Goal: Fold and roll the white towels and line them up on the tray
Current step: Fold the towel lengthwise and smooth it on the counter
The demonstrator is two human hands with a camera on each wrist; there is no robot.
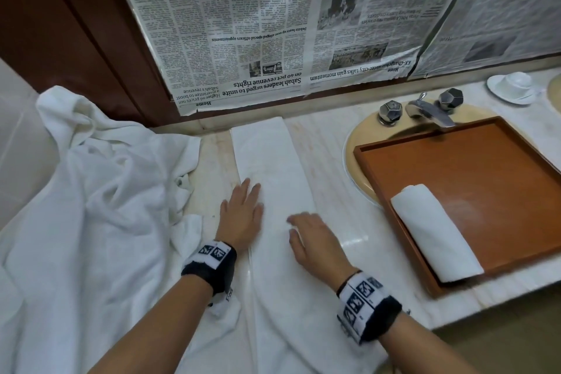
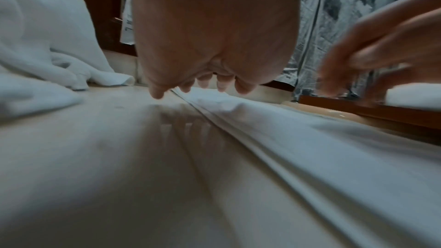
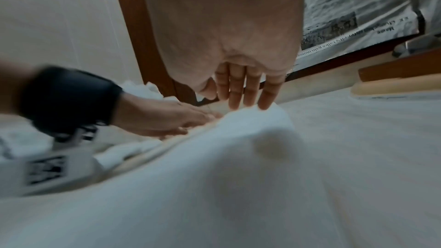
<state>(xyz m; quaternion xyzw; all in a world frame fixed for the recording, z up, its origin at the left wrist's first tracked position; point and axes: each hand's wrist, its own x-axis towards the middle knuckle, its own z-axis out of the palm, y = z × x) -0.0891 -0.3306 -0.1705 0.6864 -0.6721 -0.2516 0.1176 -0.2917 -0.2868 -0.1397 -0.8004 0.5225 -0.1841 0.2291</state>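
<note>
A white towel (image 1: pixel 273 167) folded into a long narrow strip lies on the marble counter (image 1: pixel 331 143), running from the back wall to the front edge. My left hand (image 1: pixel 243 212) rests flat with straight fingers on the strip's left edge (image 2: pixel 238 120). To its right, my right hand (image 1: pixel 306 237) hovers over or touches the towel (image 3: pixel 250 157) with fingers extended (image 3: pixel 238 90). One rolled white towel (image 1: pixel 434 231) lies in the left part of the brown wooden tray (image 1: pixel 473 167).
A heap of unfolded white towels (image 1: pixel 100 179) fills the counter's left side. The tray sits over a beige sink (image 1: pixel 352 143) with a metal faucet (image 1: pixel 428 109). A white cup and saucer (image 1: pixel 513 86) stand at the back right. Newspaper (image 1: pixel 258 24) covers the wall.
</note>
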